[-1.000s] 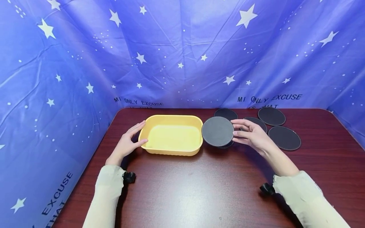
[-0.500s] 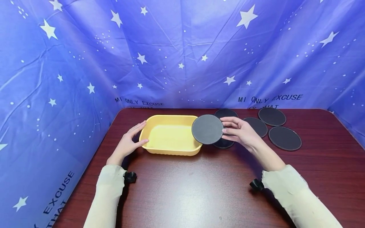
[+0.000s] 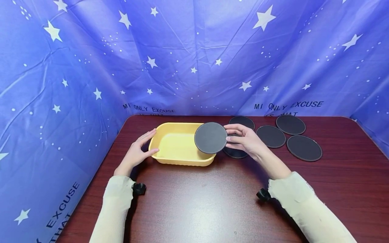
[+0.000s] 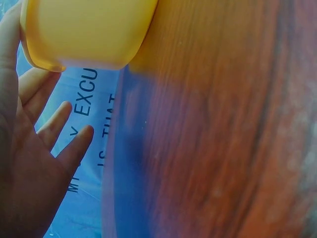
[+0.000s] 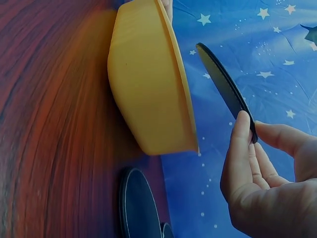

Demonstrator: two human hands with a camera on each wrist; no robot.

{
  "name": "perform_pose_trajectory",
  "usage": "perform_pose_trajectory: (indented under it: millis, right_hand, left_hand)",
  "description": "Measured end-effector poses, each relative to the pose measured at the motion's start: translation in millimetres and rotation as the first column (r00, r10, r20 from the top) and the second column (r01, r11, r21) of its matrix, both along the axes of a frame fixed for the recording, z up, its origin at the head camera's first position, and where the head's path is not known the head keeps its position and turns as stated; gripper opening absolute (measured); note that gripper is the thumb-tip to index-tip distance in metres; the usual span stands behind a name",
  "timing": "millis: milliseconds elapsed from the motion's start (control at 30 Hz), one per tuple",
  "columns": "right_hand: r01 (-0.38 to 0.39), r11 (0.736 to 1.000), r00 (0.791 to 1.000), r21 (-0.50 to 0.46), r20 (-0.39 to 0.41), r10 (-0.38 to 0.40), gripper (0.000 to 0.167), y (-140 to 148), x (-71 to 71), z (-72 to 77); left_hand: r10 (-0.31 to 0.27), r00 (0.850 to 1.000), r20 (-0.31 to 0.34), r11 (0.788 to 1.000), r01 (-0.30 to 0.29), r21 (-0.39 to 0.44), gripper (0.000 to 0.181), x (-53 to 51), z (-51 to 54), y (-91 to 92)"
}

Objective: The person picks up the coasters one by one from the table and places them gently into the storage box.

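Note:
In the head view my right hand pinches the edge of a round black coaster with a stitched rim. The coaster is raised over the right end of a yellow rectangular plastic bin. From the right wrist, thumb and fingers hold the tilted coaster above and apart from the bin's rim. My left hand rests at the bin's left end, fingers spread and mostly straight. The left wrist view shows fingertips touching the bin, while other fingers stand off it.
Several black coasters lie to the right on the dark red wooden table: one far coaster, one partly behind my right hand, and a group including the rightmost coaster. A blue star-patterned cloth hangs behind and left.
My right hand has carried the coaster leftward, from beside the bin to over its right end, uncovering more of the coasters on the table. My left hand stays at the bin.

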State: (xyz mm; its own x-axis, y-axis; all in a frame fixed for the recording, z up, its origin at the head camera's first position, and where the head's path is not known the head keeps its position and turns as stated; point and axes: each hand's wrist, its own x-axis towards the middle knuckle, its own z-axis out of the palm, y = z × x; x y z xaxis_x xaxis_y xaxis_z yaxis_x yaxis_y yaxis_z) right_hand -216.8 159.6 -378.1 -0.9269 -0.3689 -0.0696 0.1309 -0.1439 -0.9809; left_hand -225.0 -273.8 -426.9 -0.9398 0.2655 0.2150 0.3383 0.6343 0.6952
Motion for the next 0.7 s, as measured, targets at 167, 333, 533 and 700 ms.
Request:
perform_pose_trajectory:
  millis: [167, 333, 533, 700]
  right_hand:
    - [-0.007, 0.999, 1.0, 0.034, 0.0, 0.007, 0.049, -12.8, -3.3, -1.0]
    - [-0.015, 0.999, 1.0, 0.048, -0.003, 0.015, 0.051, -28.1, -5.5, -0.9]
    - [-0.008, 0.998, 1.0, 0.055, -0.013, 0.008, 0.052, -47.2, -7.4, 0.3]
    - [-0.016, 0.999, 1.0, 0.041, -0.014, 0.017, 0.053, -62.9, -10.4, 0.3]
  left_hand:
    - [-0.001, 1.0, -0.007, 1.0, 0.001, -0.003, 0.075, -0.6, -0.5, -0.5]
    - [-0.003, 1.0, -0.01, 1.0, 0.003, -0.004, 0.076, -0.6, -1.9, -1.0]
    - [-0.004, 1.0, -0.009, 1.0, 0.004, 0.001, 0.076, -0.9, -2.9, -0.8]
    - [-0.006, 1.0, -0.013, 1.0, 0.006, 0.006, 0.075, -0.5, -2.4, 0.1]
